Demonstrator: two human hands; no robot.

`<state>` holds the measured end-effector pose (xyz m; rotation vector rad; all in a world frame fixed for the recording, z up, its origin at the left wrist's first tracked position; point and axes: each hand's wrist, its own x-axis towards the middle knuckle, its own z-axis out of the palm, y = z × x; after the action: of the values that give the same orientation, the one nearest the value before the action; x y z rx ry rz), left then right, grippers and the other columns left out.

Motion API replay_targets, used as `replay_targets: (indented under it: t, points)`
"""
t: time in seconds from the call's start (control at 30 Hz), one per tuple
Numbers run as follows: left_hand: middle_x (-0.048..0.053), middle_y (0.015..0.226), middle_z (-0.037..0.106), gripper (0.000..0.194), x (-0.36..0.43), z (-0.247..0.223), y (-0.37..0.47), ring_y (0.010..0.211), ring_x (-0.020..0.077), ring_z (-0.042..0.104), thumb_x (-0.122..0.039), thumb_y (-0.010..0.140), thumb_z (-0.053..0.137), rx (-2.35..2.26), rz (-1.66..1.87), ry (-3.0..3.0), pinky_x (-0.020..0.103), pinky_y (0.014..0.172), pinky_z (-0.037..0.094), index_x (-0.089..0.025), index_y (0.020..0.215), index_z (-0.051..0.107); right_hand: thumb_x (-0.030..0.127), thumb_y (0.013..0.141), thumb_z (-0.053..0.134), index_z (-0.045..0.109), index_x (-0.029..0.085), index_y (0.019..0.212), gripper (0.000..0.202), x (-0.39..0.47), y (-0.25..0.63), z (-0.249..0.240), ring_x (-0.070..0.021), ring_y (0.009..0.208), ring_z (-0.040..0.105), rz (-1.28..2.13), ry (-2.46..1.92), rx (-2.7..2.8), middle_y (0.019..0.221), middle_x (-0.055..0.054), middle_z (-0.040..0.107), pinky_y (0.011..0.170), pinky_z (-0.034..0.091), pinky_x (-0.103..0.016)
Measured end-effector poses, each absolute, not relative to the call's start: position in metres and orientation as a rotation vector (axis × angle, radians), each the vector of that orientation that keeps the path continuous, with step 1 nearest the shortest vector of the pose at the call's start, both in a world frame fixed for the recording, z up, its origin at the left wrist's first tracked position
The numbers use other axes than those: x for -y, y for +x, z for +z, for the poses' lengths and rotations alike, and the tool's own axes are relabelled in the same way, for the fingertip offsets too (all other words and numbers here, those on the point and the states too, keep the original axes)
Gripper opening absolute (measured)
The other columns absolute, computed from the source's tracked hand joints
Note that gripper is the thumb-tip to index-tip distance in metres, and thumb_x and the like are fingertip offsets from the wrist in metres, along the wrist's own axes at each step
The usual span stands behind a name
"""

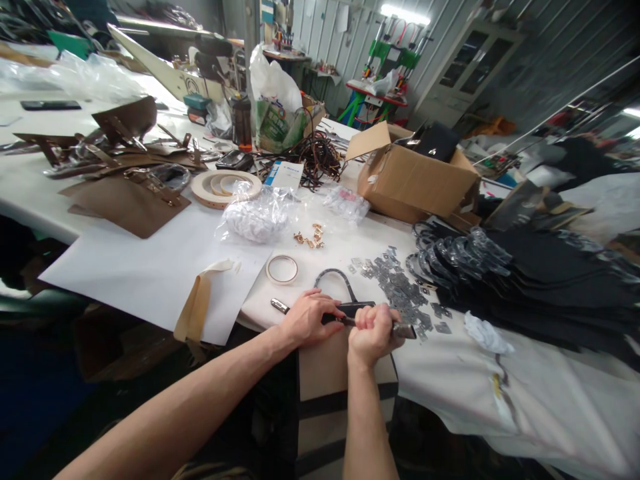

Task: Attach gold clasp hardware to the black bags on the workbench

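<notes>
A panel (323,373), tan with black bands, hangs over the table's front edge, with a dark curved handle (336,273) at its top. My left hand (313,318) lies on the panel's upper edge, fingers bent toward the handle's base; what its fingertips press is too small to tell. My right hand (373,333) is wrapped round a screwdriver-like tool (404,331), whose shaft points left toward my left fingertips. Left of my left hand lies a short metal-ended tool (279,305). A tape roll (282,269) sits behind it.
Small metal plates (400,287) are scattered right of the handle. Gold-coloured pieces (315,237) lie further back. Stacked black panels (540,287) fill the right, a cardboard box (420,177) stands behind, brown panels (135,200) lie at the left, and crumpled paper (487,332) is near the front edge.
</notes>
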<state>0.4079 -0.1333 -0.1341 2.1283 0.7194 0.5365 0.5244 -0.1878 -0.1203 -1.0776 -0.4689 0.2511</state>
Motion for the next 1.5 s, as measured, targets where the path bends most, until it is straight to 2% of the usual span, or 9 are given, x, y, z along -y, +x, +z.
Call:
replay_targets:
  t: [0.17,0.33,0.43,0.57,0.73,0.87,1.07,1.33,1.5]
  points:
    - [0.007,0.124,0.077,0.021,0.135,-0.141,0.405,0.119,0.0239,0.071,-0.030,0.083,0.081,-0.685,0.611,2.115,0.046,0.119,0.039,-0.025,0.104,0.080,0.033,0.091,0.072,0.035,0.022,0.061,0.049,0.182,0.534,-0.111,-0.0044,0.036,0.029,0.372,-1.169,0.507,0.046,0.012,0.032,0.038,0.022,-0.021]
    - [0.009,0.123,0.078,0.017,0.137,-0.150,0.405,0.116,0.0256,0.073,-0.033,0.084,0.081,-0.689,0.666,2.101,0.049,0.119,0.039,-0.024,0.099,0.080,0.031,0.087,0.073,0.031,0.023,0.060,0.051,0.177,0.552,-0.091,-0.0028,0.035,0.018,0.445,-1.037,0.433,0.046,0.014,0.025,0.035,0.016,-0.019]
    - [0.008,0.121,0.078,0.016,0.138,-0.150,0.404,0.116,0.0258,0.073,-0.032,0.084,0.081,-0.691,0.679,2.114,0.050,0.119,0.039,-0.025,0.097,0.080,0.032,0.085,0.075,0.032,0.023,0.058,0.052,0.170,0.554,-0.088,-0.0027,0.035,0.018,0.542,-1.068,0.437,0.045,0.014,0.026,0.034,0.015,-0.019]
    - [0.007,0.117,0.080,0.013,0.140,-0.147,0.404,0.114,0.0254,0.074,-0.030,0.084,0.081,-0.697,0.694,2.143,0.050,0.119,0.040,-0.024,0.096,0.080,0.039,0.083,0.078,0.033,0.023,0.059,0.053,0.163,0.548,-0.097,-0.0035,0.035,0.024,0.599,-1.185,0.473,0.045,0.013,0.029,0.033,0.019,-0.020]
    - [0.009,0.121,0.078,0.015,0.143,-0.149,0.405,0.113,0.0255,0.074,-0.033,0.086,0.080,-0.712,0.722,2.168,0.051,0.119,0.040,-0.024,0.098,0.079,0.042,0.087,0.075,0.033,0.024,0.062,0.052,0.173,0.544,-0.111,-0.0053,0.036,0.031,0.521,-1.291,0.593,0.046,0.012,0.032,0.036,0.026,-0.021]
    - [0.009,0.123,0.078,0.016,0.144,-0.152,0.405,0.113,0.0260,0.074,-0.032,0.086,0.080,-0.688,0.711,2.174,0.053,0.119,0.039,-0.023,0.099,0.079,0.039,0.089,0.073,0.032,0.024,0.061,0.052,0.184,0.544,-0.109,-0.0053,0.037,0.031,0.503,-1.257,0.612,0.046,0.012,0.031,0.037,0.027,-0.022]
    - [0.011,0.124,0.077,0.017,0.141,-0.153,0.404,0.112,0.0271,0.074,-0.033,0.086,0.080,-0.696,0.718,2.143,0.053,0.118,0.040,-0.022,0.099,0.079,0.030,0.096,0.063,0.032,0.022,0.062,0.047,0.189,0.542,-0.074,-0.0034,0.037,0.019,0.413,-0.924,0.680,0.048,0.013,0.026,0.039,0.021,-0.020]
    - [0.011,0.121,0.078,0.015,0.142,-0.157,0.406,0.112,0.0257,0.074,-0.031,0.087,0.078,-0.705,0.758,2.133,0.052,0.120,0.040,-0.022,0.099,0.078,0.033,0.093,0.071,0.030,0.023,0.063,0.051,0.190,0.537,-0.107,-0.0034,0.036,0.024,0.460,-1.073,0.592,0.047,0.014,0.028,0.037,0.021,-0.020]
    - [0.013,0.130,0.074,0.032,0.138,-0.159,0.397,0.116,0.0278,0.073,-0.038,0.081,0.085,-0.591,0.724,2.198,0.052,0.120,0.040,-0.022,0.108,0.076,0.025,0.094,0.068,0.029,0.021,0.061,0.051,0.204,0.545,-0.076,-0.0022,0.035,0.020,0.361,-1.012,0.577,0.048,0.013,0.026,0.037,0.019,-0.019]
